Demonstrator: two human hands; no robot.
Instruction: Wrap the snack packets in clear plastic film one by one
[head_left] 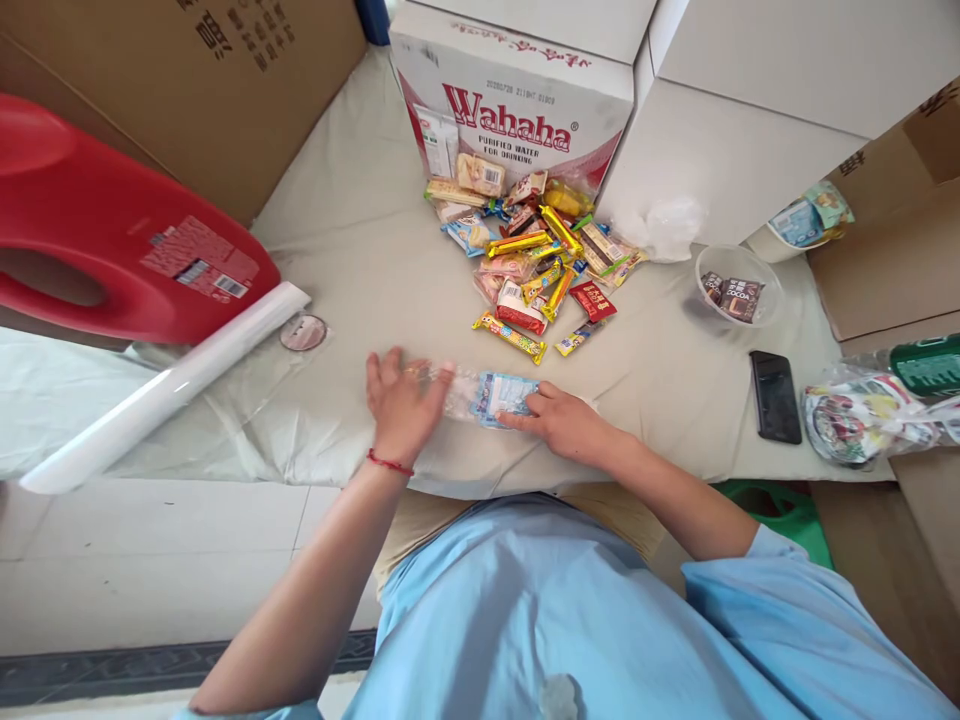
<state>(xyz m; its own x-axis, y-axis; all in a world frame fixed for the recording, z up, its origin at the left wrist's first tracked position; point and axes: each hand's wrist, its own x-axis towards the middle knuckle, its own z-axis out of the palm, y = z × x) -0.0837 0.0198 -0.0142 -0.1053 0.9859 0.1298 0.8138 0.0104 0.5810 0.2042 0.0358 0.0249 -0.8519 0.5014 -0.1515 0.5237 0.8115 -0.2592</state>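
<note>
A clear, crinkled plastic packet with a blue printed label (507,398) lies flat near the table's front edge. My left hand (406,405), with a red cord bracelet at the wrist, rests over its left end. The fingers there are spread, with clear plastic showing between them and the thumb. On the label's right part is my right hand (568,425), thumb stretched along the label and other fingers curled on its far side; what is under the palm is hidden. Just beyond lies a heap of wrapped snacks (536,270), with a yellow snack stick (510,336) closest to the hands.
A white Wahaha carton (517,75) stands behind the heap. To the right are a clear bowl (776,300) with cocoa packets (742,299), a phone (775,397) and a plastic-wrapped bundle (862,415). Leftward lie a white roll (169,385), a round label (303,332) and a red jug (127,220).
</note>
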